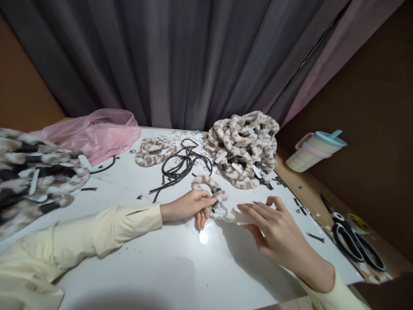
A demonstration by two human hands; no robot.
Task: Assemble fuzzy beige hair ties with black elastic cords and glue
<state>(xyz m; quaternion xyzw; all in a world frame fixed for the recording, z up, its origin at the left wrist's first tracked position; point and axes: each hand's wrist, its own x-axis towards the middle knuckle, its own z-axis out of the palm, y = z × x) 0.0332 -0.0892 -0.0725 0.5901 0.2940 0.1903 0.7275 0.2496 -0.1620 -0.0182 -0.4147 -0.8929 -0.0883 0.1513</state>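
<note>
Head view: one fuzzy ring (197, 182) apparently mid-work

Tagged L pile (69, 183) & R pile (240, 140) are looking done; dk cord (180, 168) is lying loose. Front-ctr, L hand (190, 204) is pinching that ring; R hand (274, 226), half-curled, is gripping white pc (242, 218), ID unclear.

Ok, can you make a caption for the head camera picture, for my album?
Left hand holding a fluffy brown-and-white ring, right hand holding a white object, over a glossy white table.

Dark grey curtain (180, 56) hangs in folds before you. Brown wall (380, 86) at your right. Below you, glossy white tabletop (145, 271), reflecting a bright light spot (204, 237).
</note>
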